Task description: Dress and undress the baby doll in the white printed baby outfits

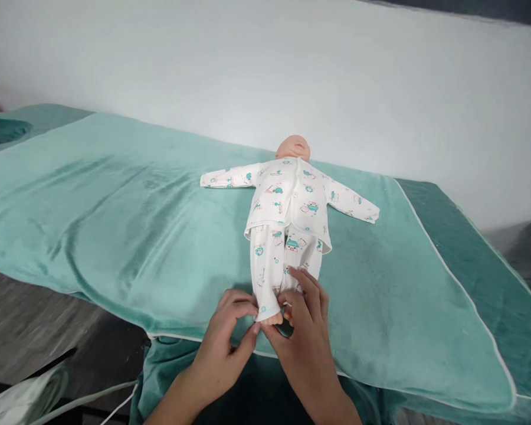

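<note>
A baby doll point(293, 147) lies on its back with its arms spread. It wears a white printed jacket point(287, 195) and matching trousers point(265, 260). At the doll's leg on the left of the view, my left hand point(225, 342) pinches the outer edge of the trouser cuff between thumb and fingers. My right hand point(307, 330) closes on the inner side of the same cuff, its thumb by the toes of the bare foot point(273, 319). The doll's other foot and lower leg are mostly hidden behind my right hand.
A light green velvet cover point(402, 283) with white piping spreads under the doll, over a darker green one point(491, 295). Behind stands a white wall point(248, 71). A pale folded bundle point(26, 395) and a cable point(88, 396) are at the lower left.
</note>
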Demonstrator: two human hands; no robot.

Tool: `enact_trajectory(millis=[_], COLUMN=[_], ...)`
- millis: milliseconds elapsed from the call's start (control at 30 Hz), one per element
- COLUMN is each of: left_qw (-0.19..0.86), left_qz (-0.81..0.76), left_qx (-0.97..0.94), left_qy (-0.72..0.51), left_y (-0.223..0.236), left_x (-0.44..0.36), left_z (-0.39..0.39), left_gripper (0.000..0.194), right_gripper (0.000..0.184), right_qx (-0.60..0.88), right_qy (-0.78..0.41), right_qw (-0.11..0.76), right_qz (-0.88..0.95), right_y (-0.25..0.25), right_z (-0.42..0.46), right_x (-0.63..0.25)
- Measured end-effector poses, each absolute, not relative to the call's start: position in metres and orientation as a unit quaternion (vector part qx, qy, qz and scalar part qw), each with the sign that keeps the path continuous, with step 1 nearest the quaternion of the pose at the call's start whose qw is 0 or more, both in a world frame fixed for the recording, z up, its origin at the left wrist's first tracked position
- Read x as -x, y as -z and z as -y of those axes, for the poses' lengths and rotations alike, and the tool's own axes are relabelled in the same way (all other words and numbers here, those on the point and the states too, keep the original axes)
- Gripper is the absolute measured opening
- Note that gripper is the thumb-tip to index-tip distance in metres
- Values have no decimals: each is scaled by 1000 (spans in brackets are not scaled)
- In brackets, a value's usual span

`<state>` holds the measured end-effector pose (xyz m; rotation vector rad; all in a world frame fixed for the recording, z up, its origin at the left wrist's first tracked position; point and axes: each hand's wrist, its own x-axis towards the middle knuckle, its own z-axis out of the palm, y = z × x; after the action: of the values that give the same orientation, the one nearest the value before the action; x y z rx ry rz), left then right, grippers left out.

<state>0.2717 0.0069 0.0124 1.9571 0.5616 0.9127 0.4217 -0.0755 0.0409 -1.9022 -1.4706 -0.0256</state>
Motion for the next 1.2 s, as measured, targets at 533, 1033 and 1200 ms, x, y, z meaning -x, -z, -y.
enact_trajectory(millis=[533, 1033, 1200], left_qw=[340, 279, 246], left_qz=[-250, -241, -257], left_qx=[-815, -843, -834], left_qy=[-397, -392, -422], left_y=[-3, -1, 4], left_x=[-284, -278, -276], left_z=[-18, -18, -18], left_gripper=[38, 33, 27], right_gripper=[20, 16, 23], right_qx=[704, 711, 696], right_qy=[7, 23, 22], right_qw=[354, 360, 346], right_qz=[616, 604, 629], right_y=[-49, -44, -41], right_z=[66, 68, 84], right_x=[-432, -430, -423])
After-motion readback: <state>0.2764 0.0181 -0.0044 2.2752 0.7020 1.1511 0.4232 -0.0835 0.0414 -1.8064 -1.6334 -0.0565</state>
